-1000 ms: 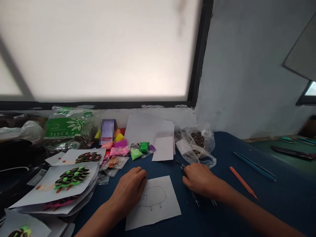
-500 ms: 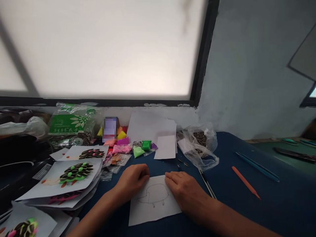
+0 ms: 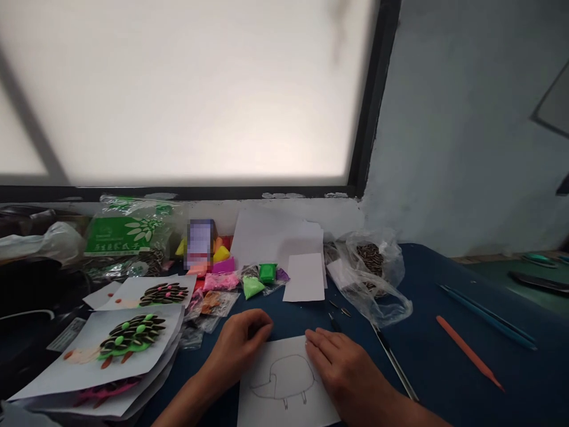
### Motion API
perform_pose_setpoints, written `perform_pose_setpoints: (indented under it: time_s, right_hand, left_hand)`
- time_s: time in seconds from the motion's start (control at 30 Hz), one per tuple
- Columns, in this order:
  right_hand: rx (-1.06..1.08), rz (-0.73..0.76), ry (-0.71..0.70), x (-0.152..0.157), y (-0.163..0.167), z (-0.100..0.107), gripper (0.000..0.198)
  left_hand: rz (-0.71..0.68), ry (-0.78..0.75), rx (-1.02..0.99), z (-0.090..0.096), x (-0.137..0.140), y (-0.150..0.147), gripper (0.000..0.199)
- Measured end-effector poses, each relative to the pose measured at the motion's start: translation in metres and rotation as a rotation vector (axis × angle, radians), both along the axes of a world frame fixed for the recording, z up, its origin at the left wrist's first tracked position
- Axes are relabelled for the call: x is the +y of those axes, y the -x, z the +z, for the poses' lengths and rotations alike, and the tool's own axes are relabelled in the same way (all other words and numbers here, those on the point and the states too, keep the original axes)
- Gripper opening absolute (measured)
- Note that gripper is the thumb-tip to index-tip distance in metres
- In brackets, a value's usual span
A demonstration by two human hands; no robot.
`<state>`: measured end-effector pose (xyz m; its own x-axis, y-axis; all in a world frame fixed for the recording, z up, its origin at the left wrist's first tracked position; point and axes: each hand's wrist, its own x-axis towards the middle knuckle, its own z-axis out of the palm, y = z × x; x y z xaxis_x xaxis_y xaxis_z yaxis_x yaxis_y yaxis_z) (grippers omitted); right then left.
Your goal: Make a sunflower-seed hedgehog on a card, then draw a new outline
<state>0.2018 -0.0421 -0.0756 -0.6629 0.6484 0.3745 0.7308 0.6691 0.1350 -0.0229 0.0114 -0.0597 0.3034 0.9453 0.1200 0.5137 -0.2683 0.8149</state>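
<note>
A sheet of white paper [image 3: 262,409] lies on the dark blue cloth in front of me. It bears a pencil outline of a rounded animal body with a pointed snout and two short legs. My left hand [image 3: 243,339] rests at the sheet's upper left edge, its fingers loosely curled and the thumb apart from them, holding nothing. Along the right side, my right hand [image 3: 340,365] lies flat on the paper with its fingers stretched out together. Just beyond that hand are a pen [image 3: 395,365] and a few loose sunflower seeds [image 3: 345,312].
Stacked at left are paper sheets with seed-covered hedgehog pictures [image 3: 133,335]. Behind are a green seed bag [image 3: 128,231], colourful clay packets [image 3: 222,280], blank paper [image 3: 304,279] and a clear bag of seeds [image 3: 371,261]. An orange tool [image 3: 469,353] and blue tweezers [image 3: 489,317] lie right.
The view has tilted up slightly, so the table things sit lower in the picture. Both hands keep about the same place on the paper.
</note>
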Motion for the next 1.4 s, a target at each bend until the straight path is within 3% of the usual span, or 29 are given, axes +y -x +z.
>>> perform_pose_setpoints:
  time_s: [0.3, 0.43, 0.53, 1.2, 1.4]
  right_hand:
    - [0.053, -0.01, -0.052, 0.001, 0.0, -0.005, 0.042]
    - [0.054, -0.025, -0.01, 0.002, -0.001, -0.005, 0.045]
    - [0.041, -0.028, 0.038, 0.001, -0.001, 0.0, 0.047]
    - [0.043, 0.002, -0.012, 0.001, -0.005, 0.005, 0.041]
    - [0.035, 0.004, -0.047, 0.004, -0.009, -0.006, 0.036]
  left_hand:
    - [0.067, 0.037, -0.125, -0.005, 0.002, 0.0, 0.037]
    - [0.084, 0.053, -0.196, -0.006, 0.003, 0.001, 0.04]
    - [0.062, 0.079, -0.181, -0.005, 0.002, 0.002, 0.038]
    - [0.05, 0.08, -0.143, -0.001, -0.001, 0.002, 0.033]
    - [0.036, 0.026, -0.053, -0.001, -0.002, 0.0, 0.029]
